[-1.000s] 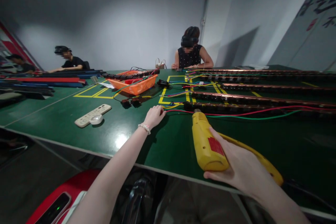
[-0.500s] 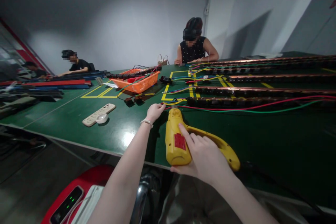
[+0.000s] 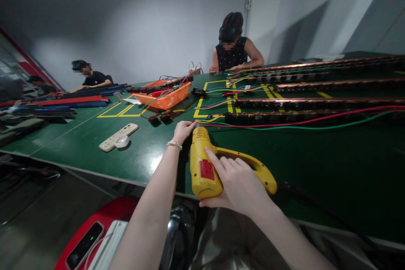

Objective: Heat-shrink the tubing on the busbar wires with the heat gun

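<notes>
My right hand (image 3: 236,177) is wrapped round the body of a yellow heat gun (image 3: 200,147) with a red label, its index finger stretched along the casing. The nozzle points away from me, close to my left fingertips. My left hand (image 3: 184,131) is closed in a pinch on the ends of thin wires (image 3: 215,119); the exact ends are hidden by the fingers and nozzle. These wires lead right to a dark strip with copper edging (image 3: 268,117). A long red wire (image 3: 303,124) and a green wire (image 3: 294,130) trail off to the right.
More copper-edged strips (image 3: 284,102) lie behind on the green table (image 3: 152,139). An orange basket (image 3: 171,100) holds parts. A white power strip (image 3: 110,141) and a tape roll (image 3: 122,141) lie at left. Co-workers sit across the table (image 3: 234,52) and at far left (image 3: 93,78).
The heat gun and my right hand have shifted slightly left, bringing the nozzle closer to my left fingertips. My left hand still pinches the wires. The view has tilted slightly.
</notes>
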